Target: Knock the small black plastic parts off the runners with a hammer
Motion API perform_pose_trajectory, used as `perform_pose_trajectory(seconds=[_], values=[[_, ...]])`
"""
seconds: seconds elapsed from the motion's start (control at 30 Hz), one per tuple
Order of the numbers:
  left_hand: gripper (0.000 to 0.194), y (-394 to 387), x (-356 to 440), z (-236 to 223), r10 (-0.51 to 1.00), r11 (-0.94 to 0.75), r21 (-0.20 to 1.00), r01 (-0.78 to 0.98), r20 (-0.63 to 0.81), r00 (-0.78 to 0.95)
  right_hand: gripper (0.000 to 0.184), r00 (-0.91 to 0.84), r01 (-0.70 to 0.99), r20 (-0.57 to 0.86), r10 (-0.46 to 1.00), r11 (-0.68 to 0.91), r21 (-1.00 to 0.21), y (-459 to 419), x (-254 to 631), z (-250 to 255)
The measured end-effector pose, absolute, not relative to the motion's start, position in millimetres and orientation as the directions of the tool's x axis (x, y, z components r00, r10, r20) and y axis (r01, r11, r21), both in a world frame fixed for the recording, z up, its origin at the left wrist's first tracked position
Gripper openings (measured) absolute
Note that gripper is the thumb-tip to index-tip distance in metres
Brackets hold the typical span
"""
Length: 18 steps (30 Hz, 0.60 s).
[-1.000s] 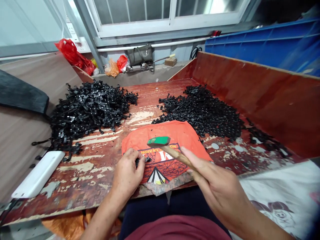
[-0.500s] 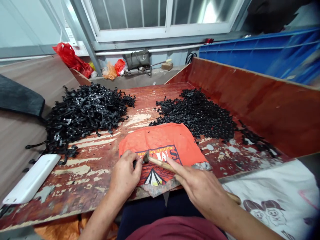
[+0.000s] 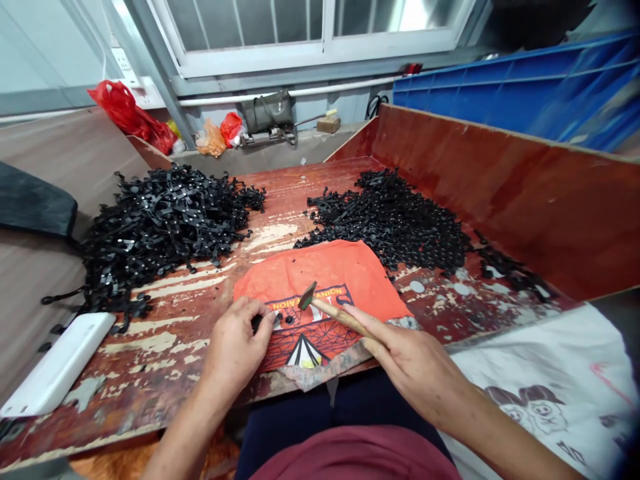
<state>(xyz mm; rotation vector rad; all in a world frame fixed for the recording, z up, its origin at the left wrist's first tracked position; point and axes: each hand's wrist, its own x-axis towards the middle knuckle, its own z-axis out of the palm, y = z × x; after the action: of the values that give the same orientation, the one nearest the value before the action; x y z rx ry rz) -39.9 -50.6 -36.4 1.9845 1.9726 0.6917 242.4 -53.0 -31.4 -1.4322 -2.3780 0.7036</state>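
Note:
My left hand [image 3: 236, 343] rests on the left side of an orange printed cloth [image 3: 320, 267], its thumb and forefinger pinching a small black part [image 3: 257, 323] that is mostly hidden by the fingers. Just right of the fingertips, a small round black piece [image 3: 289, 319] lies on the cloth. In my right hand [image 3: 417, 363] is a hammer [image 3: 345, 319] with a wooden handle and a small dark green head. The hammer head is over the printed lettering, to the right of the black piece and apart from my left fingers.
Piles of small black parts lie on the worn red board, a left heap [image 3: 170, 220] and a right heap [image 3: 395, 223]. A white power bank-like box [image 3: 60, 363] sits at the left edge. A red side board [image 3: 500, 193] and a blue crate [image 3: 500, 100] bound the right.
The hammer came down from above the cloth to the pinched part, then lifted away to the right. My left hand has drawn slightly left, still pinching, and a round black piece now shows beside it.

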Motion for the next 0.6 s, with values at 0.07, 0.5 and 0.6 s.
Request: perform_pose_trajectory(seconds=[0.07, 0.5, 0.6], values=[[0.021, -50.7, -39.6, -37.9, 0.984, -0.047, 0.530, 0.847, 0.170, -0.052, 0.052, -0.454, 0.766, -0.019, 0.891, 0.379, -0.519, -52.3, 245.1, -33.7], [0.021, -55.0, -22.8, -41.6, 0.987, -0.033, 0.530, 0.847, 0.149, -0.054, 0.056, -0.442, 0.780, 0.084, 0.893, 0.429, -0.456, -55.3, 245.2, -31.8], [0.020, -54.1, -22.8, -40.8, 0.987, -0.045, 0.521, 0.852, 0.154, -0.042, 0.057, -0.480, 0.745, 0.103, 0.871, 0.467, -0.476, -56.2, 243.7, -29.2]])
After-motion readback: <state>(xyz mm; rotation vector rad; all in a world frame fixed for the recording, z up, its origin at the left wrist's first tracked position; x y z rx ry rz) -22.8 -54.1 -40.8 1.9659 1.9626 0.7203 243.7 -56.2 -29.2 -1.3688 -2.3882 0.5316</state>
